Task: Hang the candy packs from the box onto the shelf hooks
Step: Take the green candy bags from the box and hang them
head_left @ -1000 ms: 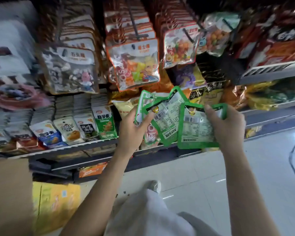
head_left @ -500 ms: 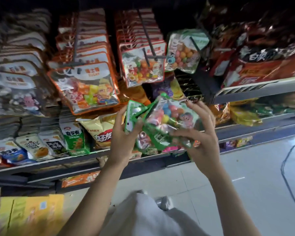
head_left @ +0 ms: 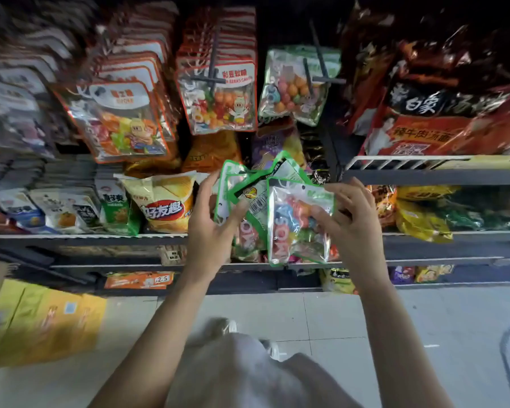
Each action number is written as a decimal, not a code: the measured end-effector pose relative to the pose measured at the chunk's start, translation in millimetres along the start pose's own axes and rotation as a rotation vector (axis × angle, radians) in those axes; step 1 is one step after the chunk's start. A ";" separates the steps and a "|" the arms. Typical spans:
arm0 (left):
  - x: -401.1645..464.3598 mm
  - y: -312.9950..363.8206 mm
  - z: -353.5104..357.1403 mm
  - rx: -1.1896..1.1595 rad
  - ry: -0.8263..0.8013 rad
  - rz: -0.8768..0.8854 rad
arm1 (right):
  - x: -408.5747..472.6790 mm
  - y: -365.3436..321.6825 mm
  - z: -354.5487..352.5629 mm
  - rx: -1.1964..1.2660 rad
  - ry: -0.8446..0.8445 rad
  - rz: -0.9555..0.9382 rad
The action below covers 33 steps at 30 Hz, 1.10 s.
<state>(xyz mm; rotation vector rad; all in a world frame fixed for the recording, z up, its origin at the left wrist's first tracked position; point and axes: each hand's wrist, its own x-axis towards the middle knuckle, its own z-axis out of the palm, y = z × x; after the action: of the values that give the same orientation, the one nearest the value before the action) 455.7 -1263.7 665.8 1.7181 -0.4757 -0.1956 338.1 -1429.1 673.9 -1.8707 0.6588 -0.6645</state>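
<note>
a: where are the candy packs right now?

b: in front of the shelf, about level with its lower tier. the left hand [head_left: 209,231] grips a fanned bunch of green-edged candy packs [head_left: 242,198], thumb across the front, fingers curled behind. the right hand [head_left: 351,222] pinches the front pack [head_left: 299,225] by its right side, thumb on the clear face, fingers spread above and behind it.

a: is that front pack apart from the bunch?

b: it overlaps the bunch, printed face toward the camera, coloured sweets showing through. i cannot tell whether it touches the others.

a: and the hooks?

b: above the hands. one black shelf hook [head_left: 321,63] carries a hanging green pack [head_left: 295,86] of the same kind. to its left another hook [head_left: 212,66] holds a row of orange-edged packs [head_left: 218,98], and further left hangs a second orange-edged row [head_left: 124,119].

a: what else is around?

b: a yellow chip bag [head_left: 162,204] stands on the shelf just left of the left hand. red noodle bags [head_left: 442,119] sit on the upper right shelf [head_left: 436,175]. a yellow box [head_left: 44,325] rests on the tiled floor [head_left: 351,319] at lower left, blurred.
</note>
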 end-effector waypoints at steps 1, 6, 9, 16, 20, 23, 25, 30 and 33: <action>-1.3 2.2 4.0 0.010 0.008 0.002 | 1.0 1.9 2.5 0.038 -0.005 0.071; -3.7 7.5 17.8 0.069 0.059 0.055 | 4.9 19.4 11.9 0.022 -0.012 0.107; 0.9 6.2 19.1 0.085 0.064 0.064 | 16.5 26.7 3.7 -0.095 0.013 0.052; 21.0 5.4 22.3 0.009 0.088 0.017 | 49.0 3.3 -9.1 -0.037 0.150 -0.306; 28.4 10.4 20.6 -0.092 0.079 0.020 | 71.1 -20.8 2.3 0.006 0.197 -0.410; 33.4 10.2 19.8 -0.132 0.068 0.034 | 79.2 -25.3 11.4 0.039 0.231 -0.405; 36.3 9.6 18.9 -0.133 0.069 0.045 | 81.1 -26.2 14.9 0.061 0.249 -0.365; 42.3 9.0 15.7 -0.140 0.057 0.061 | 85.2 -26.8 22.3 0.021 0.235 -0.227; 44.7 6.0 12.5 -0.145 0.052 0.067 | 85.3 -29.0 26.6 -0.008 0.279 -0.249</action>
<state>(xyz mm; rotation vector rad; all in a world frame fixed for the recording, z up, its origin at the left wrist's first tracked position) 489.9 -1294.3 674.9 1.5600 -0.4689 -0.1329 420.7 -1461.8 704.6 -1.9022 0.6089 -1.1000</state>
